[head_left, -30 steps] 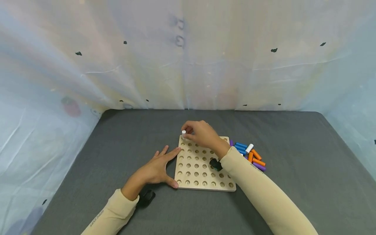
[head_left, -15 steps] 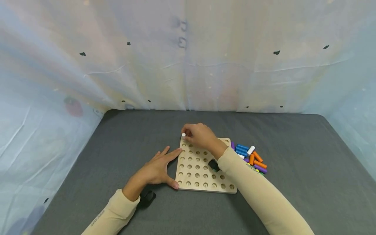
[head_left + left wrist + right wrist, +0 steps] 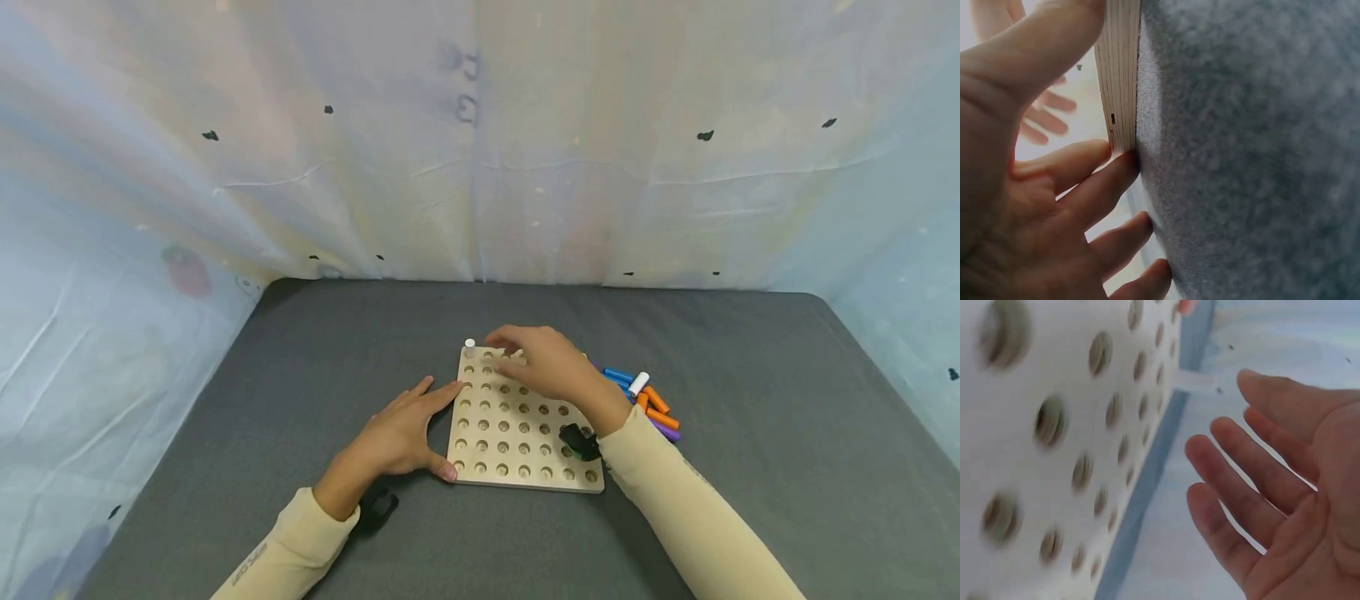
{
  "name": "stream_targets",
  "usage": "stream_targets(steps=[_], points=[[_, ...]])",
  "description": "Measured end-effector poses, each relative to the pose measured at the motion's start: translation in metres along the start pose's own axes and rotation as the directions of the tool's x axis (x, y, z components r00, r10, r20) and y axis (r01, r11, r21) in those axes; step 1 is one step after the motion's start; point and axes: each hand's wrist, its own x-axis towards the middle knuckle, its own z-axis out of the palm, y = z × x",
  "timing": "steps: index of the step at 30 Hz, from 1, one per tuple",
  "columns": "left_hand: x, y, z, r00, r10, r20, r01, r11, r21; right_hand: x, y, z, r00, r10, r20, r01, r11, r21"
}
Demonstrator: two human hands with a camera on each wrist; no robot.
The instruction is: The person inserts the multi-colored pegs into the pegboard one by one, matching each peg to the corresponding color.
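Observation:
A square wooden board (image 3: 491, 479) with rows of round holes lies on the table. One white peg (image 3: 470, 348) stands upright in its far left corner hole. My left hand (image 3: 401, 433) rests along the board's left side, thumb at the near corner and index fingertip at the edge; the left wrist view shows fingertips against the layered wooden edge (image 3: 1121, 75). Just right of the white peg, my right hand (image 3: 551, 362) hovers over the board with nothing between its fingers. In the right wrist view its fingers (image 3: 1235, 462) are spread and apart from the peg (image 3: 1194, 381).
To the right of the board lies a loose pile of pegs: blue ones (image 3: 618, 374), a white one (image 3: 639, 383), orange ones (image 3: 663, 418) and purple ones (image 3: 666, 431). My right forearm partly covers the pile. A pale curtain (image 3: 525, 167) hangs behind the dark grey table (image 3: 360, 333).
My right hand has let go of the white peg, which now stands in the corner hole, and has moved right with its fingers opened. My left hand has stayed at the board's edge.

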Motion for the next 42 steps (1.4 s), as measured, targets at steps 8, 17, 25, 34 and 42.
stream_targets(steps=[8,17,25,34,42], points=[[-0.005,0.005,0.002,0.999,-0.016,-0.027,0.016,1.000,0.001,-0.058,0.027,-0.025,0.991,0.079,-0.108,-0.079,0.997,0.005],[-0.008,0.009,0.005,0.999,-0.026,-0.029,0.026,1.000,0.008,-0.112,0.069,-0.050,0.957,0.263,-0.124,-0.270,0.962,-0.045],[-0.009,0.008,0.006,1.000,-0.016,-0.019,0.016,1.000,0.001,-0.125,0.090,-0.053,0.927,0.361,-0.100,-0.368,0.927,-0.065],[-0.010,0.004,0.005,1.000,-0.009,-0.014,0.009,1.000,-0.007,-0.121,0.105,-0.044,0.929,0.363,-0.068,-0.367,0.927,-0.075],[-0.009,0.005,0.006,1.000,-0.002,-0.009,0.002,1.000,-0.027,-0.126,0.113,-0.045,0.931,0.354,-0.091,-0.363,0.924,-0.117]])
